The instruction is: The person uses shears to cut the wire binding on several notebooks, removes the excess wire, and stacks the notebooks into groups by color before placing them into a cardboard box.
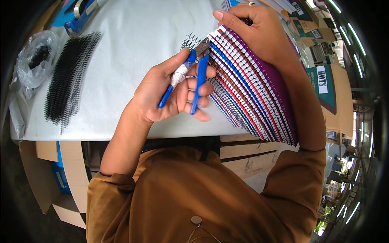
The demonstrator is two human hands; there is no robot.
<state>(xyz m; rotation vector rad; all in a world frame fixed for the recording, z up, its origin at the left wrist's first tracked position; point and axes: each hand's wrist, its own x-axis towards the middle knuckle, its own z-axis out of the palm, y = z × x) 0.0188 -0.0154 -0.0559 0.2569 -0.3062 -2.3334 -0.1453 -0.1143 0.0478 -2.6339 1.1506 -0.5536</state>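
Observation:
My left hand (166,87) is wrapped round blue-handled pliers (198,83), with white tape wound on one handle. The handles are spread apart, and the metal jaws (204,46) touch the near-left corner of a stack of coil-bound books (247,81). Their bound edges fan out in white, red, blue and purple bands, and a purple cover (279,77) lies uppermost. Over the far end of the stack rests my right hand (257,30), its fingers curled round the edge and the thumb pressed on top. Loose black coil ends (191,41) stick out beside the jaws.
A pile of black binding coils (73,77) lies on the white-covered table (129,48) to the left. Beside it are a clear plastic bag (36,60) and a blue tape dispenser (83,16). Cardboard boxes (338,109) stand at the right, and an opened carton (73,174) sits below the table.

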